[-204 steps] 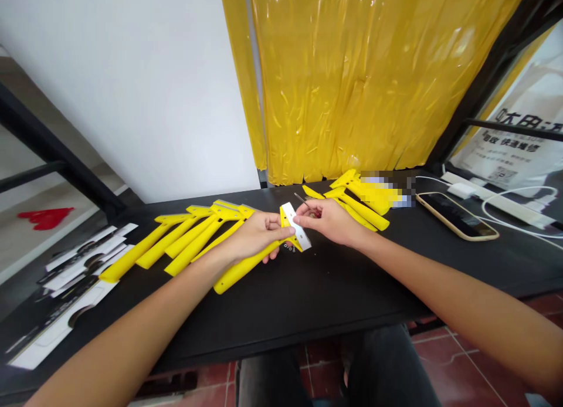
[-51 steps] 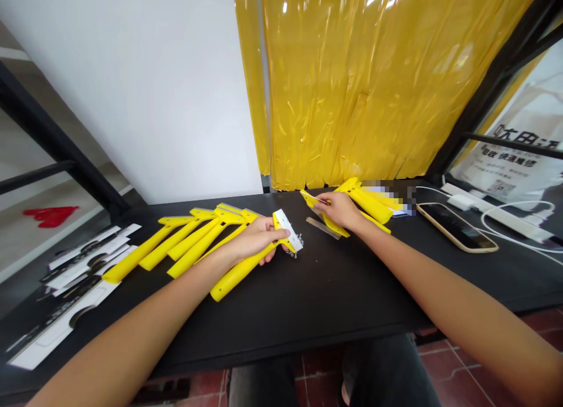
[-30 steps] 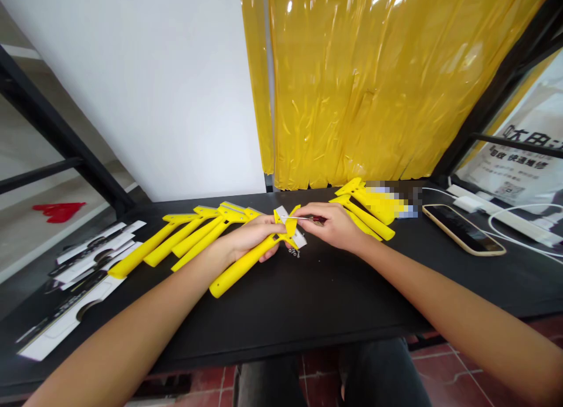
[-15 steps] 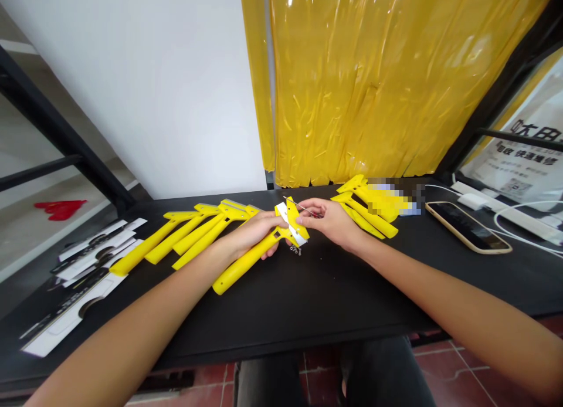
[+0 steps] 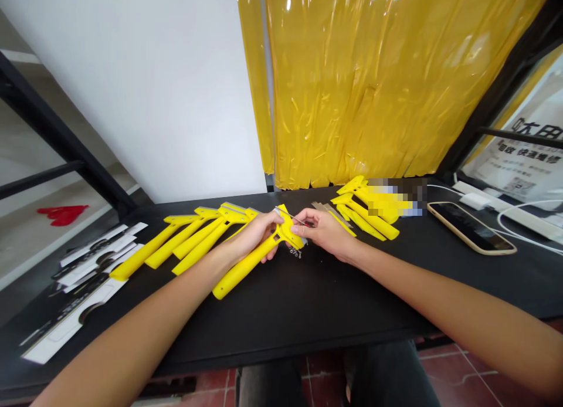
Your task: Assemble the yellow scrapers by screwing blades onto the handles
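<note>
My left hand (image 5: 257, 234) is closed around the head end of a yellow scraper (image 5: 241, 267), whose handle slants toward the front edge of the table. A yellow plate (image 5: 288, 225) covers the scraper's head, and a little white shows at its lower right end. Between the fingertips of my right hand (image 5: 328, 231) is a slim metal rod like a thin screwdriver (image 5: 288, 215), lying across the plate; its grip is mostly hidden. My right thumb touches the plate. Several small screws (image 5: 295, 253) lie on the table just beneath the head.
Several yellow scrapers (image 5: 193, 243) lie in a row at left, beside white-and-black cardboard sleeves (image 5: 73, 319). More yellow parts (image 5: 369, 213) and flat strips (image 5: 329, 213) lie right of my hands. A phone (image 5: 470, 228) and white cables (image 5: 523, 210) are at far right.
The yellow plate, earlier tilted across a bare white strip, now lies along the scraper's head and covers most of it. My right hand has shifted slightly down with the rod.
</note>
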Action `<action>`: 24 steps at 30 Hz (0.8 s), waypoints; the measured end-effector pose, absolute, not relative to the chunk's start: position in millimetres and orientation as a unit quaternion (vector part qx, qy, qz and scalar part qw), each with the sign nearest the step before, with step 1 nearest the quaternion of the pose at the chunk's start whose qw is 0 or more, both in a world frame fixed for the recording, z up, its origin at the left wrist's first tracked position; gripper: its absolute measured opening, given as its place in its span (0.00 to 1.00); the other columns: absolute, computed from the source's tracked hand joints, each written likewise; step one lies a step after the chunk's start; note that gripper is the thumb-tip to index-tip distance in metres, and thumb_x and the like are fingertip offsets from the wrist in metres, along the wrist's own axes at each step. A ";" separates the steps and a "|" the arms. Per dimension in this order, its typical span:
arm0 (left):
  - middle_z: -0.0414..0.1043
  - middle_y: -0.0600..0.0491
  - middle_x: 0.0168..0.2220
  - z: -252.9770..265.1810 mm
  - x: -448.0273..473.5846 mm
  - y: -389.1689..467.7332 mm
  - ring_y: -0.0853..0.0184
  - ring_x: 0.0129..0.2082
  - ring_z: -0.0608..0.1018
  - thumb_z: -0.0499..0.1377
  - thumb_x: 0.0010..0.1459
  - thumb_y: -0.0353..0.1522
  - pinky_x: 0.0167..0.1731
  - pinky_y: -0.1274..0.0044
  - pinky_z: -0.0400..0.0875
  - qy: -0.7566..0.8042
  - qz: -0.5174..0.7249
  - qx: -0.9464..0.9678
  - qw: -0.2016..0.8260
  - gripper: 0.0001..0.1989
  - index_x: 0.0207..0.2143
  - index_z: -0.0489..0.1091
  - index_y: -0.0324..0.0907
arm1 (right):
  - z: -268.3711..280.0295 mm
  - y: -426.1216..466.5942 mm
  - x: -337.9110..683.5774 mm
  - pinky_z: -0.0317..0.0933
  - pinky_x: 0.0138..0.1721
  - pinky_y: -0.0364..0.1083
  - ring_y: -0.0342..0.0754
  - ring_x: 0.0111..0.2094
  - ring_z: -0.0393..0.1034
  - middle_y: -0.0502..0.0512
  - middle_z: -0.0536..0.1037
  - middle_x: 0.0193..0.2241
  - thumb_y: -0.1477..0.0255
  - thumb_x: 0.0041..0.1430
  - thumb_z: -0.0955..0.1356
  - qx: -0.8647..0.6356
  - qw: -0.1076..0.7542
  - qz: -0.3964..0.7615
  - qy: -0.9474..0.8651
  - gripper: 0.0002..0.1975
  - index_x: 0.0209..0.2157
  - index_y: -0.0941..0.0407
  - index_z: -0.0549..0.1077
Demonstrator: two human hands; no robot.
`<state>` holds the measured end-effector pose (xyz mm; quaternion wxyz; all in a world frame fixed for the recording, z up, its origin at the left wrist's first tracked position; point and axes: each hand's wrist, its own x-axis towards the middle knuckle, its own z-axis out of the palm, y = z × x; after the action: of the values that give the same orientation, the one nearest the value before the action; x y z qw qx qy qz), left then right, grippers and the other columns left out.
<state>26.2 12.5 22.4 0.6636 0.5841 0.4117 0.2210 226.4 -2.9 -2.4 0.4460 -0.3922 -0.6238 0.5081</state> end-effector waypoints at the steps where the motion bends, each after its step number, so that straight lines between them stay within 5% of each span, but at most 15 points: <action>1: 0.68 0.50 0.13 22.9 26.4 11.8 0.69 0.09 0.67 0.49 0.60 0.42 0.07 0.81 0.62 0.408 0.226 0.585 0.664 0.20 0.33 0.73 0.36 | -3.1 -2.7 226.0 0.62 0.41 0.46 0.44 0.36 0.69 0.50 0.77 0.33 0.64 0.48 0.77 -0.389 0.449 0.498 -0.631 0.14 0.33 0.56 0.75; 14: 0.67 0.52 0.13 25.6 24.4 11.5 0.69 0.11 0.69 0.57 0.58 0.35 0.08 0.81 0.62 0.407 0.235 0.651 0.596 0.11 0.28 0.73 0.37 | 0.1 -1.9 229.0 0.65 0.43 0.47 0.46 0.37 0.71 0.52 0.79 0.35 0.65 0.46 0.78 -0.409 0.442 0.468 -0.647 0.15 0.34 0.57 0.77; 18: 0.74 0.51 0.23 27.7 25.1 10.9 0.71 0.12 0.70 0.59 0.59 0.36 0.09 0.81 0.63 0.384 0.261 0.663 0.587 0.09 0.35 0.72 0.38 | 3.5 -6.7 225.5 0.64 0.37 0.45 0.44 0.34 0.70 0.52 0.79 0.34 0.66 0.46 0.78 -0.411 0.466 0.486 -0.615 0.15 0.34 0.57 0.77; 24: 0.70 0.56 0.20 31.0 26.8 7.0 0.73 0.13 0.68 0.62 0.61 0.40 0.10 0.81 0.63 0.392 0.238 0.690 0.559 0.13 0.38 0.70 0.39 | 2.3 -13.3 221.9 0.38 0.16 0.40 0.33 0.16 0.46 0.42 0.68 0.23 0.65 0.46 0.78 -0.405 0.445 0.603 -0.524 0.17 0.33 0.56 0.72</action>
<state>26.8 7.0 31.0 0.5592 0.6902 0.3924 0.2384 221.9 -13.3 2.3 0.4449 -0.4054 -0.5235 0.6031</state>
